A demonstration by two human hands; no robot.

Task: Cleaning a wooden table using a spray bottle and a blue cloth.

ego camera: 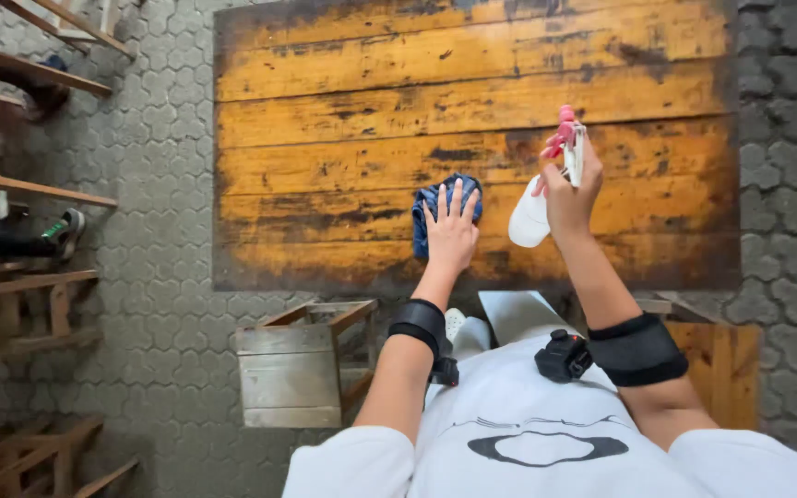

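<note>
Pressing soft blue cloth (435,214) on worn yellow plank bench (343,111): left hand (452,231) flat, open; beside cloth, right hand (569,198) grips light white spray bottle (546,198) at neck

A cloth (443,205) is laid on the tabletop (343,101) near its near edge, and the left hand (452,231) is pressed flat upon it. To the right of the cloth, a spray bottle (546,189) is held above the tabletop by the right hand (569,198). A stool (292,369) is positioned before the near edge, to the left.
</note>
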